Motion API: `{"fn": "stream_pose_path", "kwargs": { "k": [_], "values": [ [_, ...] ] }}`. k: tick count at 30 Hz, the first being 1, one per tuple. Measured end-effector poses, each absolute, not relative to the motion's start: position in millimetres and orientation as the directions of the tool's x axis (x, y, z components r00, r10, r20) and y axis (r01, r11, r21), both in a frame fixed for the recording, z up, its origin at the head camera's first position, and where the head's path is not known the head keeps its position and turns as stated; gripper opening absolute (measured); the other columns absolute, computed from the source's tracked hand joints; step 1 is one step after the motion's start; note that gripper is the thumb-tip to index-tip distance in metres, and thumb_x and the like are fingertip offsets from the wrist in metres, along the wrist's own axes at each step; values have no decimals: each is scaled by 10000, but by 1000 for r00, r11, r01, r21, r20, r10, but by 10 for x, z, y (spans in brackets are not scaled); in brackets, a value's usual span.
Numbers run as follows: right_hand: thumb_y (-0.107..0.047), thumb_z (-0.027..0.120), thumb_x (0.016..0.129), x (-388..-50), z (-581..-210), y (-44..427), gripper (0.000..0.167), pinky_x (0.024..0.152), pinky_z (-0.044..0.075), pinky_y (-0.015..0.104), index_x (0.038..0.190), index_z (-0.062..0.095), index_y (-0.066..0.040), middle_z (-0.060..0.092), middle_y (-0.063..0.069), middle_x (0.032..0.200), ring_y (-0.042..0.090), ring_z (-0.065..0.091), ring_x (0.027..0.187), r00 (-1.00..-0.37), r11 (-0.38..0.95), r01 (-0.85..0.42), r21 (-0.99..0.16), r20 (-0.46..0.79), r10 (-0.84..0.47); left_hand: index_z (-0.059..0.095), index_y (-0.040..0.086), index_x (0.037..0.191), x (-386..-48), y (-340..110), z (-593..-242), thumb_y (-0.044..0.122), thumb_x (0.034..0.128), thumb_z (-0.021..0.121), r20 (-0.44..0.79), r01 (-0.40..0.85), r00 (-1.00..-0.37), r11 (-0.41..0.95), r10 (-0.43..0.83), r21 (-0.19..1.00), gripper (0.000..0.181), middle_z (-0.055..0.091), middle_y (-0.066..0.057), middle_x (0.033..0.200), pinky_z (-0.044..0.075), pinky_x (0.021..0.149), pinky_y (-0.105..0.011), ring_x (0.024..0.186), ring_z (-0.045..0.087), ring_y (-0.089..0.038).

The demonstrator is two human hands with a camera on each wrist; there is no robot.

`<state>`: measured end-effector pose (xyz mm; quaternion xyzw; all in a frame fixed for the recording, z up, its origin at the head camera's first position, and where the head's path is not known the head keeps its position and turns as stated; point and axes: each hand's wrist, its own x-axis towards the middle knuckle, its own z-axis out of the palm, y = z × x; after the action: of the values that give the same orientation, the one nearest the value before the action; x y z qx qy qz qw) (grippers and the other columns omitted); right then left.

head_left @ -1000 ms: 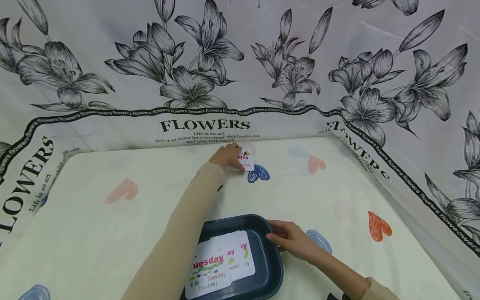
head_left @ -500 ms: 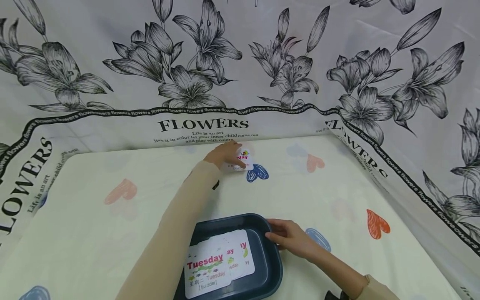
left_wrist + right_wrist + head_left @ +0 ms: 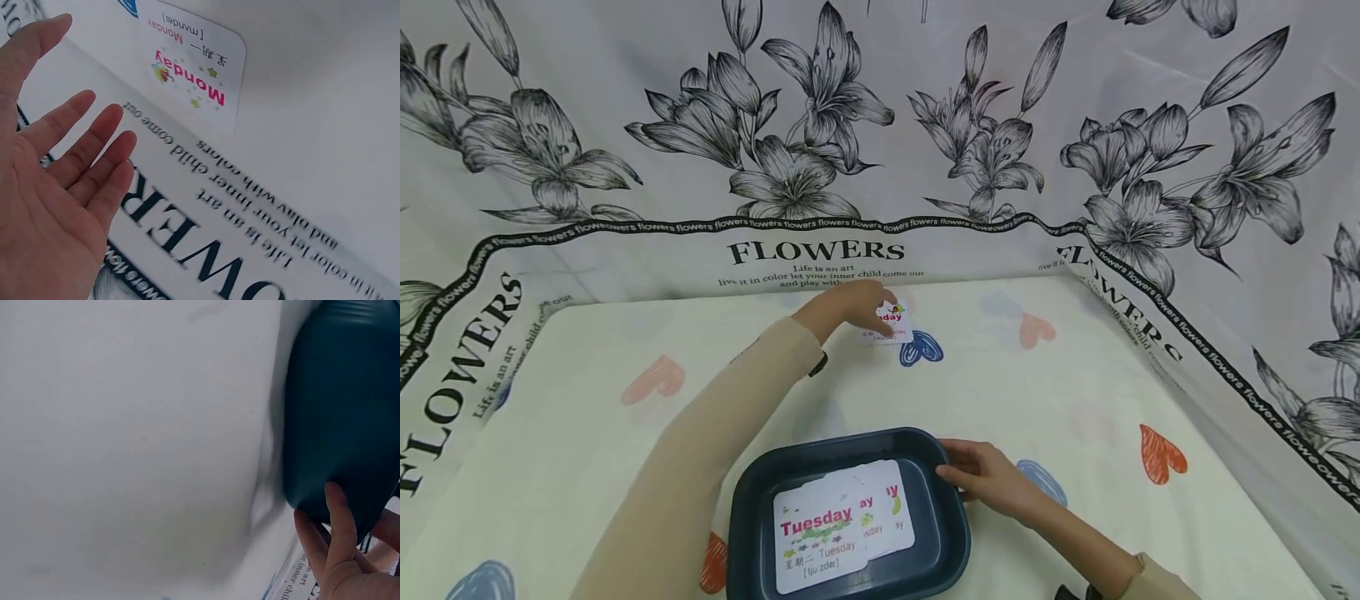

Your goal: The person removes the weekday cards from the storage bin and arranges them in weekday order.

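Observation:
A white Monday card [image 3: 899,327] lies on the tablecloth near its far edge, face up in the left wrist view. Beside it my left hand [image 3: 854,307] hovers, fingers spread and slightly bent; the left wrist view shows a gap between these fingers and the card. A dark blue plastic tray [image 3: 951,533] stands at the front middle. Inside it lie overlapping weekday cards, a Tuesday card [image 3: 820,542] on top. My right hand [image 3: 988,477] holds the tray's right far corner, its fingers on the outer wall [image 3: 334,444] and its thumb near the rim.
The pale tablecloth [image 3: 1037,392] carries printed hearts. Behind it and along both sides rises a white curtain [image 3: 910,183] with black flower prints and lettering.
My left hand has drawn slightly left off the Monday card, and its forearm has swung left, uncovering the tray's left side. The right hand stays at the tray's corner.

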<state>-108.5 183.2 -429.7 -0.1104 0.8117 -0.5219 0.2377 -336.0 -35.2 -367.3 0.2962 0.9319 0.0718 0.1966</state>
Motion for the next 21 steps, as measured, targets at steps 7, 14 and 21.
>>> {"fn": "stream_pose_path", "kwargs": {
  "k": [7,14,21],
  "values": [
    [-192,573,914,-1067,-4265,1853,501,632,555,317,1318,438,70,534,267,1244,386,589,1051,-869,436,52,-898,-256,-423,476,182,1355,-2969,-527,-3505,444,810,658,-274,635,-703,753,656,171,631,521,-83,1254,417,938,-397,1091,500,-210],
    [-182,564,919,-1059,-4265,1851,489,637,555,322,1321,435,66,527,267,1254,382,589,1055,-863,416,62,-907,-258,-434,513,169,1321,-2530,-819,-3444,425,806,674,-255,645,-697,741,670,187,597,546,-61,1233,460,896,-391,1085,529,-190],
    [-181,571,915,-1051,-4268,1825,496,627,555,322,1322,434,66,531,269,1247,376,600,1037,-863,409,61,-910,-254,-437,562,149,1269,-2038,-1039,-3456,450,782,690,-177,649,-721,742,670,166,587,596,-67,1127,502,808,-365,976,574,-197]
  ]
}}
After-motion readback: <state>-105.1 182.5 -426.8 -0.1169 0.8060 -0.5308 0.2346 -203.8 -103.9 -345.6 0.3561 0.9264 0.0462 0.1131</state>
